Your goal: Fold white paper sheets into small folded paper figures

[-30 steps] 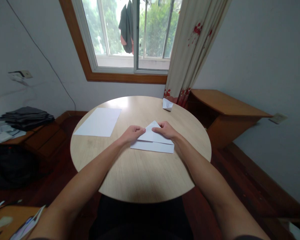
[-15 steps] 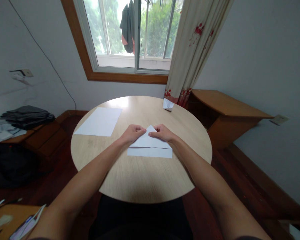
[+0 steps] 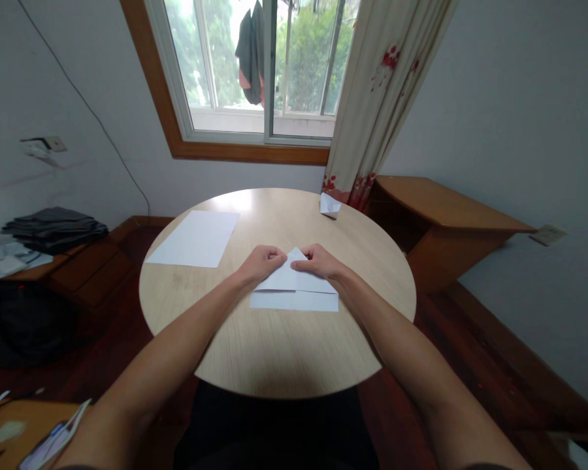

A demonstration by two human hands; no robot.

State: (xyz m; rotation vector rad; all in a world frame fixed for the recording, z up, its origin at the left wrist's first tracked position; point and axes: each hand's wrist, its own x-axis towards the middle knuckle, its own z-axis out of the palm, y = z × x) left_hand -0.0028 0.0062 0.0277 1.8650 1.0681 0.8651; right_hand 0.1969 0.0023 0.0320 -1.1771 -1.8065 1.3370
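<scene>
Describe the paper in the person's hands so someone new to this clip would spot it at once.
Start at the round table by the window. Near its middle, the left hand and right hand hold the folded paper. Unlike the flat sheet to its left and the small folded piece at the far edge, it shows a triangle with a straight strip along its near side.

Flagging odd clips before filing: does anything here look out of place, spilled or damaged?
Nothing looks spilled or damaged on the table; the left hand and right hand hold the folded paper there. Only the rumpled white heap at far left looks untidy, lying loosely beside the dark stack.
</scene>
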